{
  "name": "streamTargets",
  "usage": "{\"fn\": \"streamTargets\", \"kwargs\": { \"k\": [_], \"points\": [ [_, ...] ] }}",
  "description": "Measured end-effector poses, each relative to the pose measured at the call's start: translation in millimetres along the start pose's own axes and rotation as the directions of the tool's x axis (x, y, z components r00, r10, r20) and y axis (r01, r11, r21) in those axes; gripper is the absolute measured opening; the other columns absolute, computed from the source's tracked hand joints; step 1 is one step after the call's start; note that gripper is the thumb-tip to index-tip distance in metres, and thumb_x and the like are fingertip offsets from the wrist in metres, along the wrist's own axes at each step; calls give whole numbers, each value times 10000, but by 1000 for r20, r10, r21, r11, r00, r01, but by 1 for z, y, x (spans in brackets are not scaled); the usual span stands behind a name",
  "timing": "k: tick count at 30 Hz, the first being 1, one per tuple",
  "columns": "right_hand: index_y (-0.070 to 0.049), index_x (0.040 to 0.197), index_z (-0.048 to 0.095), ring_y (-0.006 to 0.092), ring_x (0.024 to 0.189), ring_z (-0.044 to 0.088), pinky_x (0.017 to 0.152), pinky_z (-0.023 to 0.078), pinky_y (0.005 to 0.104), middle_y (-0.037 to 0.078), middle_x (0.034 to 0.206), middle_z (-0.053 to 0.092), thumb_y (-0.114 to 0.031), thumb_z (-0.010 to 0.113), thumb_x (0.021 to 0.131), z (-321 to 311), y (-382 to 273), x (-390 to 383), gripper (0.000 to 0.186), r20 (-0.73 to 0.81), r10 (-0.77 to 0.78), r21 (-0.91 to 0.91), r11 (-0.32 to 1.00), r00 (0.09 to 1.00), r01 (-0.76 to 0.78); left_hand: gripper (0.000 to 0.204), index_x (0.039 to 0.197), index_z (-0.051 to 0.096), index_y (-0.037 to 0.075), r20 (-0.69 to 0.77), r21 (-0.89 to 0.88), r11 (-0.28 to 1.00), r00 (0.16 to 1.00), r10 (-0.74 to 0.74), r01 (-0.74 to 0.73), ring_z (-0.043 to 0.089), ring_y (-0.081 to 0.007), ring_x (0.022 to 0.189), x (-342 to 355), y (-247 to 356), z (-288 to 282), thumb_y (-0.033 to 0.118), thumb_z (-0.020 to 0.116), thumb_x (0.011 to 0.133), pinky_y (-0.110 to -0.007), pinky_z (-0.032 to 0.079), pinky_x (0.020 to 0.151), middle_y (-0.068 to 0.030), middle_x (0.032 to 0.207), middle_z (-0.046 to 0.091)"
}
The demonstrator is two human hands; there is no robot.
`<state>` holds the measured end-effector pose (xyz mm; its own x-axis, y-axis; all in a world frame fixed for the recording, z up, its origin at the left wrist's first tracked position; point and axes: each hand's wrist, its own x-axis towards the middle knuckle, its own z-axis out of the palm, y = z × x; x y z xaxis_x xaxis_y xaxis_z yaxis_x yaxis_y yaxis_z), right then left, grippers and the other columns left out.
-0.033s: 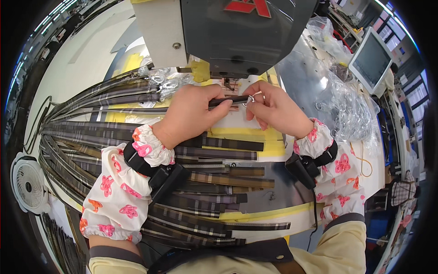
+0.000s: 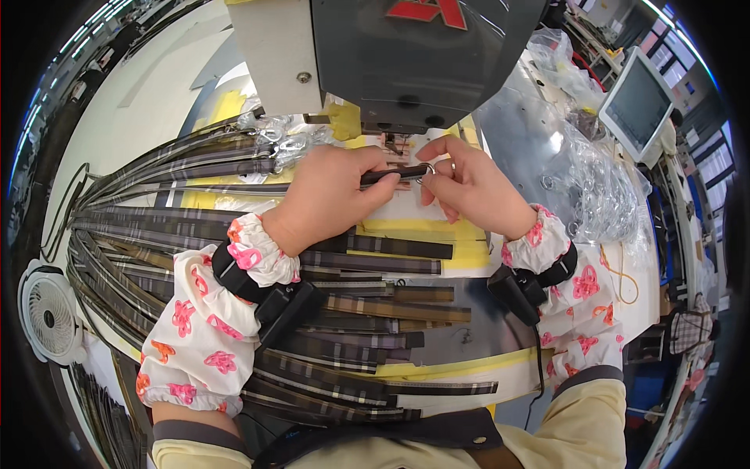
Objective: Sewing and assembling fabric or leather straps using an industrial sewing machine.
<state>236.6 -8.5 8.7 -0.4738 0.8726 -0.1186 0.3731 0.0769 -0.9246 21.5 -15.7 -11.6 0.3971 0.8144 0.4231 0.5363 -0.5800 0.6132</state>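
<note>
My left hand (image 2: 328, 187) pinches a dark fabric strap (image 2: 398, 173) between thumb and fingers, just below the head of a sewing machine (image 2: 410, 66). At the strap's right end a small silver metal ring (image 2: 426, 173) shows. My right hand (image 2: 480, 187) closes its thumb and fingertips on that ring, the other fingers curled loosely. Left of my left hand, a pile of silver metal clasps (image 2: 293, 141) lies by the far strap ends. Many dark plaid straps (image 2: 375, 260) spread across the table under my left forearm.
Clear plastic bags of metal hardware (image 2: 601, 195) lie on the right. Behind them stands a tablet-like screen (image 2: 638, 102). A white fan (image 2: 51, 313) is at the left edge. Yellow tape (image 2: 445, 363) crosses the work surface, and a black cable (image 2: 539, 352) hangs from my right wrist device.
</note>
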Motion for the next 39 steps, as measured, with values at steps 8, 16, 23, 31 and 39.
{"fn": "streamTargets", "kwargs": {
  "k": [8,16,23,31,39],
  "points": [
    [-30,1017,439,404,665,603,581,468,472,202,688,597,-46,571,796,32,9,1,258,-33,-525,-661,649,850,376,159,787,618,14,17,61,995,996,83,-84,576,-301,528,-1,1,15,169,614,823,-363,442,518,-162,599,567],
    [-18,1016,452,142,846,637,663,509,266,70,916,602,-22,525,915,4,-9,-13,125,123,-238,0,971,964,240,496,1392,352,33,370,-479,857,929,0,191,494,-91,832,0,7,-11,192,488,943,-258,426,676,-21,989,561],
    [11,1084,495,94,844,609,684,495,238,59,950,591,-38,501,942,0,-15,-10,151,170,-196,186,969,966,164,358,1236,522,32,598,-457,826,801,10,330,465,-83,698,9,2,-35,277,500,976,-258,400,609,17,805,523],
    [-12,961,561,353,726,603,659,486,373,164,816,626,-39,605,796,12,1,9,173,67,-550,-532,686,833,496,192,925,602,-6,174,-8,1000,985,15,-14,541,-268,652,4,-11,0,183,584,899,-358,432,603,-162,750,592],
    [30,838,578,352,708,633,649,499,385,195,730,620,-57,627,706,-6,13,24,165,-75,-428,-554,768,901,319,257,1109,617,28,56,-19,994,992,110,-109,623,-280,749,9,-14,3,51,580,856,-322,493,694,-163,947,658]
  ]
}}
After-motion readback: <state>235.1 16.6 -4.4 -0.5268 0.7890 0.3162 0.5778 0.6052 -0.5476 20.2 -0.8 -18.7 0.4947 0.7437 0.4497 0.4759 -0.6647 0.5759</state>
